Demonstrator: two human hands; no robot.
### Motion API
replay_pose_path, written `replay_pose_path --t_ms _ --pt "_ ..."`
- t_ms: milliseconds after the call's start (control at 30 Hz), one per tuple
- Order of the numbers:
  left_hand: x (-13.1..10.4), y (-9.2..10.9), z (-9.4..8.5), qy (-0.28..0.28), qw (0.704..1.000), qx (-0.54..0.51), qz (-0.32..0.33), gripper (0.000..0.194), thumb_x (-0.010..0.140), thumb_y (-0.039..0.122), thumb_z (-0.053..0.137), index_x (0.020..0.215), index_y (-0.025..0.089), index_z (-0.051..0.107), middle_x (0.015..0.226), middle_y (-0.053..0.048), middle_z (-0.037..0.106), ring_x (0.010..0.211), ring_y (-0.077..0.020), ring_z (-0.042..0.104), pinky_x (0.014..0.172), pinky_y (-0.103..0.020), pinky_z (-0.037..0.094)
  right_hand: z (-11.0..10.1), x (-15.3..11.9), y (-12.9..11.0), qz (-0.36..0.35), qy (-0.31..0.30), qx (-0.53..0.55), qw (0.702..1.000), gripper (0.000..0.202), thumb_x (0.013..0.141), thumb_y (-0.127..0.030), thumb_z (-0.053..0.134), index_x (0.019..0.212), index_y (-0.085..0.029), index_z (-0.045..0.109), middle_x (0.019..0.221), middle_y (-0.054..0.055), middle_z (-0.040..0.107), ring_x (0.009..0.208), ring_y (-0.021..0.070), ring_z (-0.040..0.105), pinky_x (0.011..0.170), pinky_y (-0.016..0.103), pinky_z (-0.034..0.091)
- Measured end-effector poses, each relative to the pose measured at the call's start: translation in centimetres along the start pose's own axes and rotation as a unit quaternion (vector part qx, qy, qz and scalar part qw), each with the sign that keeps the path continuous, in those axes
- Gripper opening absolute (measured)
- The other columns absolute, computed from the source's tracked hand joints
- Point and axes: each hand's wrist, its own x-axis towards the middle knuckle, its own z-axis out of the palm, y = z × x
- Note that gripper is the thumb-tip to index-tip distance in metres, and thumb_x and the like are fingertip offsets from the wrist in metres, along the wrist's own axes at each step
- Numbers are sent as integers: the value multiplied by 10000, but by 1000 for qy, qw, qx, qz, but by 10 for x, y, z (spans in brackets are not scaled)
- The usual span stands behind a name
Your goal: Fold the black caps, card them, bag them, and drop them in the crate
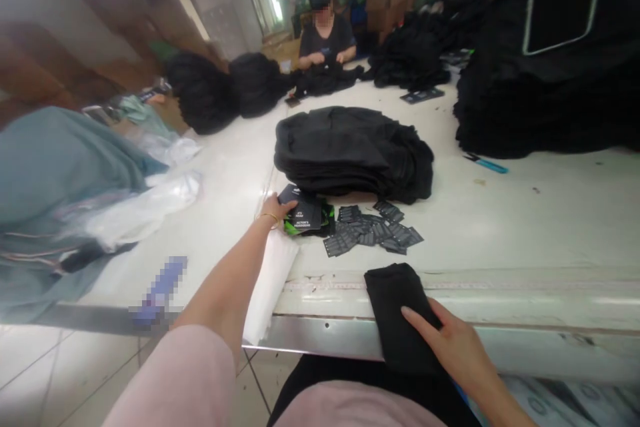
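Observation:
At the table's front edge, my right hand (453,332) grips a folded black cloth (400,310), thumb on top and the other fingers partly behind it. My left hand (278,211) reaches forward and pinches a black printed card (306,216) at the left end of a small pile of cards with green edges. Whether that card is lifted off the pile, I cannot tell. Just right of the pile lie several scattered small dark tags (373,230). Behind both is a stack of folded black garments (350,147).
A blue-handled cutter (487,163) lies at right, before a tall black garment pile (540,100) with a phone (565,3) on top. White plastic sheets (270,273) hang over the front edge. Grey-green cloth (65,173) covers the left. Across the table a person (327,40) handles black cloth.

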Motion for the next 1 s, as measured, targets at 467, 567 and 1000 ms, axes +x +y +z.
replay_pose_path --t_ms 467,567,1000 --pt "-39 -18 -13 73 992 80 70 307 788 438 515 957 203 617 974 -85 632 966 -253 559 789 -325 423 10 -5 -20 197 -95 417 882 438 640 -368 714 1035 -216 602 864 55 724 702 247 678 648 403 563" --pt "-79 -1 -14 90 991 -40 87 254 796 405 510 905 191 594 831 -49 625 832 -206 583 749 -308 435 22 -2 -17 136 -50 357 923 395 628 -359 725 981 -210 628 887 39 723 746 239 676 668 362 565" --pt "-224 42 71 -170 946 -265 76 230 750 397 591 706 189 504 596 27 548 578 -131 539 541 -228 389 29 -12 -17 140 -93 395 903 479 679 -463 651 1060 -177 601 949 72 709 859 264 660 730 389 542"
